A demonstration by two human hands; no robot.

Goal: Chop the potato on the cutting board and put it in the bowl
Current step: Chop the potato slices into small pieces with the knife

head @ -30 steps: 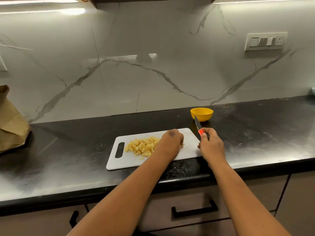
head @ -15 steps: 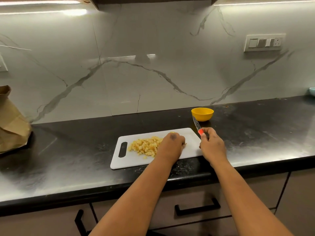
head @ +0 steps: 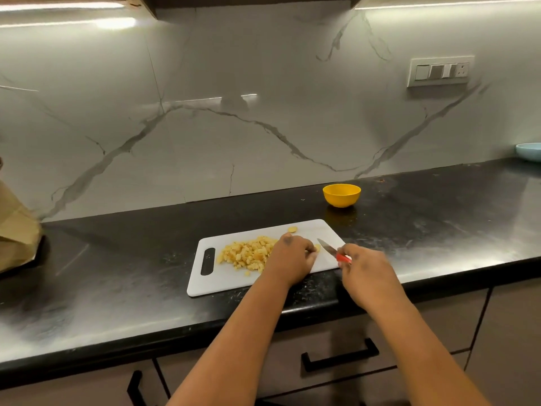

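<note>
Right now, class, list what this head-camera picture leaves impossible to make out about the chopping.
1. The potato piece under the left hand: its curled fingers cover nearly all of it.
2. The knife handle: mostly inside the right hand.
3. The yellow bowl: its inside is hidden by the near wall.
4. The paper bag: cut by the left edge.

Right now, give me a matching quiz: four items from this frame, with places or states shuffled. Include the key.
Items:
1. knife
2. yellow bowl
3. chopped potato pile
4. paper bag

Places or states:
A. far left edge of the counter
B. gripped in the right hand
C. on the counter behind the cutting board, no potato seen in it
D. on the board, just left of the left hand

Pairs: 1-B, 2-C, 3-D, 4-A
</note>
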